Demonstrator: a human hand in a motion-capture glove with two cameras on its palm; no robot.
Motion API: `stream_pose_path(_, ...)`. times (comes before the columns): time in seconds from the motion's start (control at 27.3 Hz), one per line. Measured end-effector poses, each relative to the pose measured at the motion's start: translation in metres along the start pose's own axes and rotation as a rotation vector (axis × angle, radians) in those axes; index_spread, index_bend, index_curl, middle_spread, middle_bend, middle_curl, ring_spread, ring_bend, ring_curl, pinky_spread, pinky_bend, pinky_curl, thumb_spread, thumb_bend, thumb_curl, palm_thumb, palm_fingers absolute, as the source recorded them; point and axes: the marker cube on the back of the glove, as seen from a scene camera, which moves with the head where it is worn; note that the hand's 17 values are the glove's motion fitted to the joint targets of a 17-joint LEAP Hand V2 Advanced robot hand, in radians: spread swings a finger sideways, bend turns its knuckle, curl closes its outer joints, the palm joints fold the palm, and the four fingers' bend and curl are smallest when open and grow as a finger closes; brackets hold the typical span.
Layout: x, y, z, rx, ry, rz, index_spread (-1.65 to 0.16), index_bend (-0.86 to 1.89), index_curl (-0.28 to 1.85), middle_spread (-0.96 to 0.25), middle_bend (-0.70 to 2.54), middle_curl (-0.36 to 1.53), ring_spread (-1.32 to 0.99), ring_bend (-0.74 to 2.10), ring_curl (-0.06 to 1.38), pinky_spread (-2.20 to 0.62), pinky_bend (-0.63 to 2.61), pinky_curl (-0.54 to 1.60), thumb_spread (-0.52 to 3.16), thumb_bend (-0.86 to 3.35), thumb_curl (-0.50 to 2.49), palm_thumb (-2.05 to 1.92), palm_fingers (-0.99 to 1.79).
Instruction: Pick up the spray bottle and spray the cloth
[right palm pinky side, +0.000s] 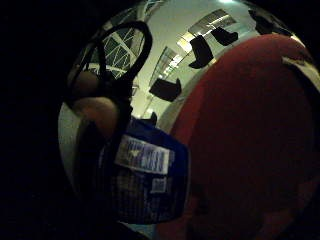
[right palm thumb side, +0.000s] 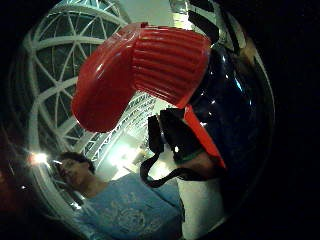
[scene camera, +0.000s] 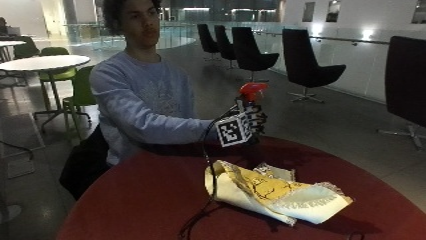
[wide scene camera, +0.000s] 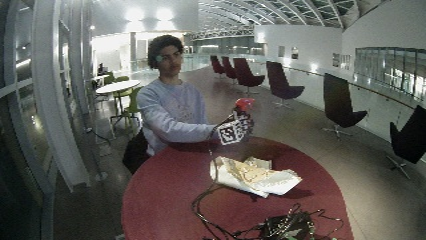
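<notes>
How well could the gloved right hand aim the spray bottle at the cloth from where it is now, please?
Probably yes. The right hand holds the spray bottle raised above the red table, and the cloth lies uncovered on the table just in front of it, with nothing visible between them.

Outside view from across the red table (scene camera: 133, 200), near, facing the seated person, wide outside view farther back and higher — same table, both palm views pressed against the spray bottle (right palm thumb side: 150, 70) — one looking tableward.
</notes>
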Motion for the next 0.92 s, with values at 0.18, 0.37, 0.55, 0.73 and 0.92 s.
stream_pose_path(0.18, 0.009, 0.003, 0.000, 0.008, 0.001, 0.007, -0.19, 0.16, 0.44, -0.07, 0.29, 0.46, -0.01, 0.44, 0.39, 0.15, 0.18, 0.35, 1.14, -0.03, 0.37, 0.54, 1.12)
stream_pose_path(0.37, 0.014, 0.006, 0.001, -0.001, 0.026, 0.006, -0.19, 0.16, 0.44, -0.06, 0.28, 0.46, -0.02, 0.43, 0.39, 0.14, 0.18, 0.35, 1.13, -0.03, 0.36, 0.52, 1.12)
stream_pose_path(0.55, 0.016, 0.027, -0.012, -0.129, 0.092, 0.007, -0.20, 0.12, 0.42, -0.05, 0.26, 0.46, -0.03, 0.42, 0.39, 0.15, 0.20, 0.35, 1.12, -0.03, 0.35, 0.50, 1.04)
stream_pose_path(0.73, -0.008, 0.033, -0.040, -0.051, 0.122, -0.017, -0.23, 0.09, 0.39, -0.05, 0.25, 0.46, -0.04, 0.42, 0.40, 0.18, 0.19, 0.36, 1.12, -0.01, 0.34, 0.51, 0.91)
stream_pose_path(0.92, -0.029, 0.071, -0.094, -0.143, 0.348, -0.032, -0.25, 0.12, 0.37, -0.05, 0.26, 0.45, -0.03, 0.39, 0.38, 0.20, 0.17, 0.34, 1.14, 0.00, 0.36, 0.58, 0.88)
